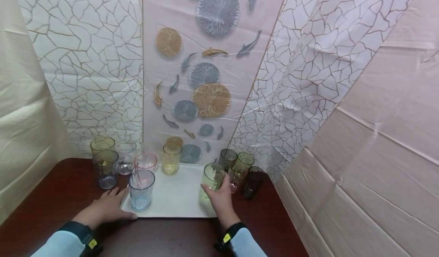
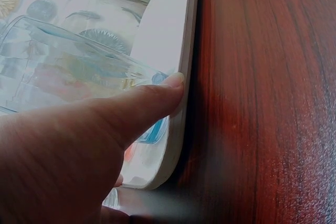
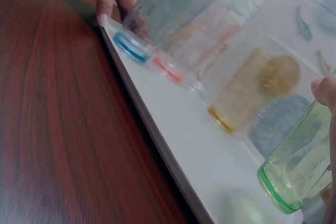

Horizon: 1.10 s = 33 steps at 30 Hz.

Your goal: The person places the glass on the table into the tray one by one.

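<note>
A light green glass (image 1: 212, 175) is held by my right hand (image 1: 223, 200), thumb on one side and fingers on the other, over the right part of a white tray (image 1: 176, 201). Its green base (image 3: 277, 190) hangs a little above the tray surface in the right wrist view. At the tray's front left corner my left hand (image 1: 107, 208) rests spread, its thumb (image 2: 167, 90) along the front edge. Beside that hand a blue glass (image 1: 141, 197) stands on the tray. Behind it is a pink-rimmed glass (image 1: 145, 160), and a yellow glass (image 1: 171, 160) stands near the back edge.
Left of the tray stand a grey-blue glass (image 1: 106, 173), a yellowish glass (image 1: 102, 143) and a clear glass (image 1: 126, 163). To the right, a grey glass (image 1: 228, 157), an olive-green glass (image 1: 245, 162) and a dark glass (image 1: 253, 182) cluster near patterned cloth (image 1: 274, 135).
</note>
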Tool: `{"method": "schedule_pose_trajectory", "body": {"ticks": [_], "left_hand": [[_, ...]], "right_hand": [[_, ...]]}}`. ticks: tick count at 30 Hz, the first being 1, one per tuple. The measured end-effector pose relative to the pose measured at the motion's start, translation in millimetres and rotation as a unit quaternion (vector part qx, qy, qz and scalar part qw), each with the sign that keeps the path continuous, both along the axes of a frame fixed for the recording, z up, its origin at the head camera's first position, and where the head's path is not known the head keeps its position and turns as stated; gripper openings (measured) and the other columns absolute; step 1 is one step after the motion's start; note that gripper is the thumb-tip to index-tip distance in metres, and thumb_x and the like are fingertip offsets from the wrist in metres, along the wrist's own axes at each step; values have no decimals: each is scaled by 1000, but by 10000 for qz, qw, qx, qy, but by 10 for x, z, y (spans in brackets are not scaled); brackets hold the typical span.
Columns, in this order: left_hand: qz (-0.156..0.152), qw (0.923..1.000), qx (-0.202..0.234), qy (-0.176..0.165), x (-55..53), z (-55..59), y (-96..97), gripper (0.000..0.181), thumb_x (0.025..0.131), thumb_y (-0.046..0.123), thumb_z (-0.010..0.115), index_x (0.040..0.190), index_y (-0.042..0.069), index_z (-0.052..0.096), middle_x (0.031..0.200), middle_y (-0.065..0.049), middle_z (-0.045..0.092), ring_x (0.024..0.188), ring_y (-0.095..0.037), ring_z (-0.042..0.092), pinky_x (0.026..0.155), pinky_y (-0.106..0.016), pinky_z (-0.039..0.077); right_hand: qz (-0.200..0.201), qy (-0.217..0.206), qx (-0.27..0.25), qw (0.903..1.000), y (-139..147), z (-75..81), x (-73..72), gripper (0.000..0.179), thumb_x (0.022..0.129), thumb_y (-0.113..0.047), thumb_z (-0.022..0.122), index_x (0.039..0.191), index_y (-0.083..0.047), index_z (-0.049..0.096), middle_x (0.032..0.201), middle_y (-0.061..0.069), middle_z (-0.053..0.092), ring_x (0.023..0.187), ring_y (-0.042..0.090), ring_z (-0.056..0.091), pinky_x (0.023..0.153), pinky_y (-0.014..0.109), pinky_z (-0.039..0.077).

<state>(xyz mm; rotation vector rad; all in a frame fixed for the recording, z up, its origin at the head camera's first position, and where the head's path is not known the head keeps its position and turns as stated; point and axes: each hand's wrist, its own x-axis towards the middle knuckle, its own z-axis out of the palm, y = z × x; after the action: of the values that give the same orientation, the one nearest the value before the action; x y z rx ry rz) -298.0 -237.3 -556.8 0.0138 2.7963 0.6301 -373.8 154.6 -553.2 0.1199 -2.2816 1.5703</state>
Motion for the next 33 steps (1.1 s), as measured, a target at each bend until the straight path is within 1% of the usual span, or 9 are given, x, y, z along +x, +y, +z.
{"method": "schedule_pose_trajectory", "body": {"ticks": [4, 7, 10, 14, 17, 20, 25, 28, 33], "left_hand": [[-23, 10000, -64, 56, -17, -31, -5, 132, 66, 84, 74, 160, -2, 36, 152, -49, 26, 133, -72, 17, 96, -89, 22], [-40, 9999, -82, 83, -17, -40, -10, 132, 66, 84, 74, 159, -2, 37, 151, -50, 26, 133, -73, 18, 96, -89, 23], [-42, 9999, -87, 85, -14, -35, -15, 132, 66, 84, 74, 159, -2, 37, 151, -50, 26, 133, -73, 18, 96, -89, 23], [-34, 10000, -63, 66, -13, -25, -17, 132, 67, 83, 74, 159, -2, 37, 152, -50, 26, 133, -72, 17, 97, -89, 23], [-16, 10000, -46, 47, -10, -9, -11, 131, 67, 83, 75, 160, -2, 36, 153, -49, 25, 134, -72, 16, 97, -89, 22], [-18, 10000, -32, 49, -2, 15, 2, 131, 67, 82, 75, 160, -2, 36, 153, -49, 25, 135, -72, 16, 97, -89, 22], [-23, 9999, -70, 68, 22, 46, 25, 129, 68, 80, 76, 158, -4, 38, 151, -50, 26, 133, -72, 18, 97, -88, 23], [2, 9999, -97, 68, 34, 69, 35, 129, 68, 80, 76, 158, -4, 38, 151, -50, 26, 134, -72, 18, 98, -88, 23], [2, 9999, -128, 90, 38, 63, 33, 129, 67, 81, 76, 157, -4, 39, 151, -50, 27, 133, -72, 18, 97, -88, 24]], "right_hand": [[317, -153, -12, 9994, -293, 20, -56, 97, 74, -38, 94, 152, -14, 42, 142, 7, 56, 132, 24, 52, 112, 50, 43], [486, -387, 101, 9980, -506, 24, -99, 97, 74, -46, 92, 152, -18, 41, 144, 6, 53, 131, 20, 51, 110, 49, 46], [632, -524, 225, 9964, -709, 29, -138, 98, 74, -50, 91, 152, -21, 41, 147, 8, 49, 131, 18, 50, 109, 47, 47], [859, -521, 348, 9943, -949, 68, -178, 94, 78, -44, 90, 154, -19, 39, 147, 8, 47, 130, 18, 50, 109, 43, 47], [942, -545, 491, 9928, -1092, 123, -198, 95, 80, -44, 88, 156, -17, 37, 148, 5, 46, 135, 19, 48, 110, 41, 46], [978, -588, 630, 9915, -1203, 177, -215, 100, 81, -48, 87, 159, -15, 34, 151, 5, 43, 140, 20, 44, 112, 40, 45], [1100, -632, 593, 9901, -1339, 224, -237, 100, 81, -48, 86, 159, -15, 33, 152, 5, 43, 142, 20, 43, 113, 40, 43], [1097, -635, 577, 9903, -1391, 219, -245, 99, 79, -50, 87, 158, -18, 36, 149, 1, 45, 140, 18, 44, 113, 39, 43], [1145, -606, 506, 9903, -1436, 181, -252, 96, 79, -48, 88, 155, -17, 38, 146, 1, 49, 138, 17, 46, 114, 42, 42]]}}
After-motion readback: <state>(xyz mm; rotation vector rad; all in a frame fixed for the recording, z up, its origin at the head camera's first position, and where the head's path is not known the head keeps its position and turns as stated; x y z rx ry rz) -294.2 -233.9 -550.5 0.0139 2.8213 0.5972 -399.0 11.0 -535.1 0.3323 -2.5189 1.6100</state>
